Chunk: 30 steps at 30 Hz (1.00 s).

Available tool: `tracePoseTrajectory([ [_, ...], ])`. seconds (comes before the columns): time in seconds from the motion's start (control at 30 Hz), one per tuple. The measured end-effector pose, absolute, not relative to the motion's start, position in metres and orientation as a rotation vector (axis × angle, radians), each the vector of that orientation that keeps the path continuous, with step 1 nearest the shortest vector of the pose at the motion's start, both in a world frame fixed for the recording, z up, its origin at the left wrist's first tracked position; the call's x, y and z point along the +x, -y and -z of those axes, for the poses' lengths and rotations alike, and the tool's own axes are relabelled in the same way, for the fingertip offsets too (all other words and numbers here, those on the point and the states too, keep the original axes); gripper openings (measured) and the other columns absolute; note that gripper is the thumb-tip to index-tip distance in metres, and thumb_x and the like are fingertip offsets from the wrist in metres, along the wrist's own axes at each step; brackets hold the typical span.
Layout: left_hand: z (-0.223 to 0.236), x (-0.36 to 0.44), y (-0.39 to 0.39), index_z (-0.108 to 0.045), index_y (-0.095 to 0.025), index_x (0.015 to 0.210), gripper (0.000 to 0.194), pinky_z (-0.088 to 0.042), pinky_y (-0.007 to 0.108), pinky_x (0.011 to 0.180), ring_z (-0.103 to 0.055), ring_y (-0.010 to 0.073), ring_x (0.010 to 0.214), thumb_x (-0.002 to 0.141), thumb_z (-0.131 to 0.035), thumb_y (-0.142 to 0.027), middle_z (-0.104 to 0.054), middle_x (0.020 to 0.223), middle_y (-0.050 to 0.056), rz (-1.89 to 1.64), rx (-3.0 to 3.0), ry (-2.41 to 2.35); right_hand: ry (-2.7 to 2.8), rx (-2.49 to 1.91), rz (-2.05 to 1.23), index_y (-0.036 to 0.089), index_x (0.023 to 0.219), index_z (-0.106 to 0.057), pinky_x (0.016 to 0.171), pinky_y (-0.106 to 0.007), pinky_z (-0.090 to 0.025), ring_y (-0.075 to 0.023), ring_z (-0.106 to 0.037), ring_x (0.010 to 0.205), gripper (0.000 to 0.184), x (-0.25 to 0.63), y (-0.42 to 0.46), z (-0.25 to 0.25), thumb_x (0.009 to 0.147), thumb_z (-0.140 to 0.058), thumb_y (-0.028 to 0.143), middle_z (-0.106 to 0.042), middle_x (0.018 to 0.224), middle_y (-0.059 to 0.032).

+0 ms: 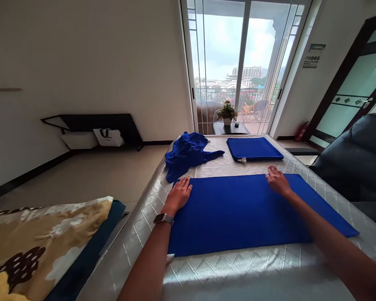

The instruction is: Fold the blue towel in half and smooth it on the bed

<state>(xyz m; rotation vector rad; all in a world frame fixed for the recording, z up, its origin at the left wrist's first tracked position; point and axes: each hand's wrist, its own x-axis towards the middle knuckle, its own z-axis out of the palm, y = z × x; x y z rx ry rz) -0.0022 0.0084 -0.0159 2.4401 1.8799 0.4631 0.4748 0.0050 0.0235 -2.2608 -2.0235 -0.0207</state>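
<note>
Across the silvery quilted mattress [144,209], a wide blue cloth [232,213] lies flat in front of you, with its long sides running from left to right. Your left hand [179,194] is palm down at its far left corner, the fingers nearly together and closed on nothing; this probably keeps the corner from sliding. Your right hand [278,182] is at the far edge, toward the right, also palm down and gripping nothing; whether it presses or only passes above, I cannot tell. With the hands well apart like this, the fabric can be held evenly, I think. Beyond it, on the right, a folded blue cloth [253,148] lies neatly, with a white label at its near edge, while a crumpled blue cloth [188,152] is loose on the left; such separation seems to keep the tidy one from being disturbed. As for containers, a white pot [227,121] by the window holds a leafy plant [227,110], and a white bag [109,137] rests near the wall, its inside not visible.
</note>
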Motion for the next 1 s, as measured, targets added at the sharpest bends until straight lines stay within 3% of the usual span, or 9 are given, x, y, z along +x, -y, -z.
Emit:
tracePoseTrajectory([
  [0.07,0.019,-0.003,-0.01,-0.046,-0.009,0.152,0.054,-0.029,0.052,0.123,-0.035,0.0309,0.151,0.105,-0.033,-0.034,-0.042,0.159,0.021,-0.488,2.456,-1.871,2.145,-2.142,-0.001,0.004,0.162,-0.021,0.127,-0.037,-0.01,-0.0194,-0.009,0.157,0.067,0.406,0.007,-0.028,0.104,-0.021,0.039,-0.017,0.169,-0.0121],
  [0.23,0.021,-0.005,-0.012,-0.047,-0.01,0.151,0.054,-0.028,0.049,0.123,-0.035,0.0294,0.151,0.104,-0.032,-0.032,-0.043,0.16,0.019,-0.476,2.481,-1.894,2.425,-1.545,-0.346,0.003,0.162,-0.022,0.128,-0.043,-0.008,-0.0235,-0.007,0.157,0.073,0.232,0.068,-0.037,0.105,-0.016,0.049,-0.013,0.169,-0.013],
  [0.37,0.02,-0.008,-0.01,-0.047,-0.008,0.151,0.053,-0.03,0.047,0.123,-0.036,0.0285,0.151,0.102,-0.036,-0.025,-0.045,0.158,0.02,-0.411,2.599,-1.856,2.433,-1.323,-0.426,0.007,0.162,-0.023,0.129,-0.043,-0.01,-0.023,-0.009,0.157,0.072,0.16,0.102,-0.029,0.104,-0.027,0.049,-0.015,0.168,-0.0114],
  [0.63,0.023,-0.008,-0.013,-0.051,-0.011,0.148,0.052,-0.038,0.052,0.119,-0.042,0.0303,0.147,0.1,-0.036,-0.024,-0.051,0.153,0.018,-0.47,2.666,-1.885,2.397,-1.386,-0.479,0.002,0.16,-0.025,0.129,-0.044,-0.009,-0.0245,-0.01,0.157,0.073,0.168,0.102,-0.015,0.104,-0.029,0.048,-0.016,0.168,-0.0155],
  [1.0,0.022,-0.009,-0.017,-0.046,-0.006,0.151,0.057,-0.03,0.048,0.124,-0.037,0.0273,0.15,0.103,-0.029,-0.032,-0.044,0.158,0.018,-0.439,2.548,-1.896,2.383,-1.564,-0.443,0.002,0.161,-0.023,0.128,-0.043,-0.008,-0.0239,-0.009,0.157,0.076,0.238,0.09,-0.014,0.104,-0.024,0.052,-0.014,0.168,-0.0153],
])
